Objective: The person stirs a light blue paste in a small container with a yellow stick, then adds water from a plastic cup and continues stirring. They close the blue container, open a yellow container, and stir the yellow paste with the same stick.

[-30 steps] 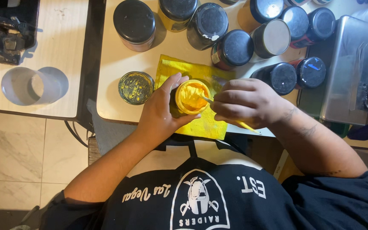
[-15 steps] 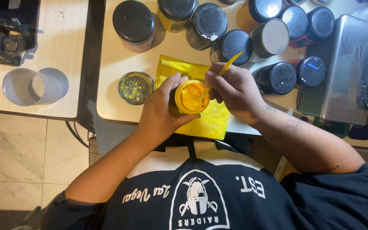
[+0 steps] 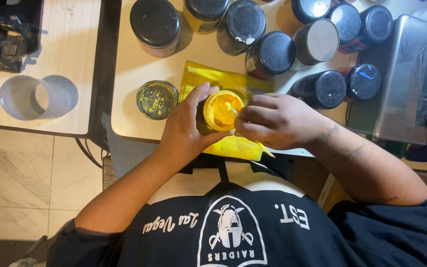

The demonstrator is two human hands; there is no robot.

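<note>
My left hand (image 3: 186,129) grips a small open jar of yellow paint (image 3: 219,110) and tilts it toward me over a yellow cloth (image 3: 223,81) on the table. My right hand (image 3: 275,121) is closed on a thin yellow stick (image 3: 263,148); one end dips into the jar's paint and the other end pokes out below my fist. The jar's lid (image 3: 157,100), smeared yellow inside, lies on the table just left of my left hand.
Several dark-lidded jars (image 3: 274,52) crowd the back of the light wooden table (image 3: 133,69). A metal box (image 3: 411,79) stands at the right. On a second table at the left lies a clear plastic cup (image 3: 35,97) on its side, with a dark device (image 3: 1,34) behind it.
My right hand has come back down from the raised position, and the stick's end is in the jar's paint again. My left hand keeps hold of the jar.
</note>
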